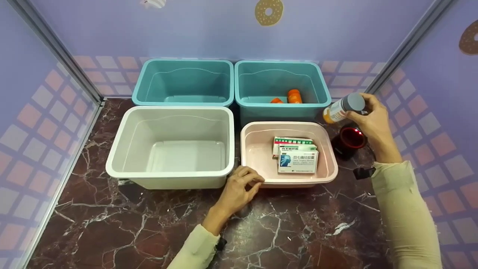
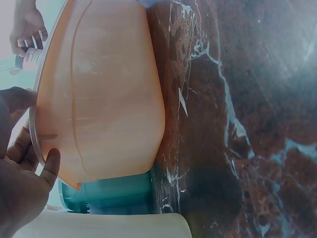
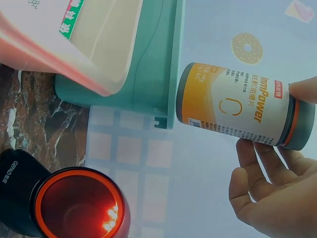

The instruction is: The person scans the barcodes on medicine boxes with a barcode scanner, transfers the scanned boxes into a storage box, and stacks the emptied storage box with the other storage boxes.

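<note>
My right hand (image 1: 373, 117) pinches a pill bottle (image 3: 235, 105) near its grey cap, tilted in the air at the right end of the rear teal bin. The bottle has a white and orange label. Below it stands a black scanner (image 3: 81, 203) with a round window lit red. With my left hand (image 1: 239, 188) I grip the front left rim of the pink bin (image 1: 252, 145), thumb outside the wall in the left wrist view. Several medicine boxes (image 1: 298, 161) lie in that bin, one overlapping another.
In the right teal bin (image 1: 282, 110) are two orange bottles (image 1: 294, 96). Another teal bin (image 1: 183, 103) stands left of it, and a white bin (image 1: 170, 174) stands in front. Walls (image 1: 444, 123) enclose the dark marbled table (image 1: 276, 231) at the back and sides.
</note>
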`<state>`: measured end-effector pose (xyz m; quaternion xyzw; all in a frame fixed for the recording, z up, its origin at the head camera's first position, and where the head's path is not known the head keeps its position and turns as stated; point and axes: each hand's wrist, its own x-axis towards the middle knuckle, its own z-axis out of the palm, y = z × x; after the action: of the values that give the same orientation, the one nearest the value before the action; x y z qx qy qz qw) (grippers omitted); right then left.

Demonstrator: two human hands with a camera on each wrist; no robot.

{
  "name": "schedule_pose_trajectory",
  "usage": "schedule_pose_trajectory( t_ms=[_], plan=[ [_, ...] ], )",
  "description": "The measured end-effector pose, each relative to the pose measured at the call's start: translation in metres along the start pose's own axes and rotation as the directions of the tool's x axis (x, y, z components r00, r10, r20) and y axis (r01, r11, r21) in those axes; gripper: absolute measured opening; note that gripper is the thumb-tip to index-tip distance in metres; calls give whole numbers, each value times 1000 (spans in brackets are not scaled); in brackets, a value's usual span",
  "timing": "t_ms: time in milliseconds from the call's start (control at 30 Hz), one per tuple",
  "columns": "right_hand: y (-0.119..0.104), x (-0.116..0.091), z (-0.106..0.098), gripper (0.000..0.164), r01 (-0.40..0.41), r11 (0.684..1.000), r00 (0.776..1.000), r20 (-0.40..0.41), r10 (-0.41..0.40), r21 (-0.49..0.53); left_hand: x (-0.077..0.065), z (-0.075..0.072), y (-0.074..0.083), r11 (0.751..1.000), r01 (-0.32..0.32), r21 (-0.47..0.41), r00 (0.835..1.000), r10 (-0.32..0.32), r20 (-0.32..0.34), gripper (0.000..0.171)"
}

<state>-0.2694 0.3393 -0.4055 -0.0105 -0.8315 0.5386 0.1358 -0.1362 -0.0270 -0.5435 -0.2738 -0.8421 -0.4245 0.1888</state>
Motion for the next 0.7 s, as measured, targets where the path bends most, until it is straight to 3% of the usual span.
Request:
schedule_pose_trajectory(
  t_ms=[267, 700],
  plan=[
    [-8, 8, 10, 48, 12, 998, 1000, -28, -10, 63, -1, -1, 0, 1000, 16, 7, 1000, -16, 14, 9],
    [-15, 23, 23, 52, -11, 999, 999, -37, 13, 53, 0, -1, 0, 1000, 12, 10, 1000, -12, 13, 8]
  ],
)
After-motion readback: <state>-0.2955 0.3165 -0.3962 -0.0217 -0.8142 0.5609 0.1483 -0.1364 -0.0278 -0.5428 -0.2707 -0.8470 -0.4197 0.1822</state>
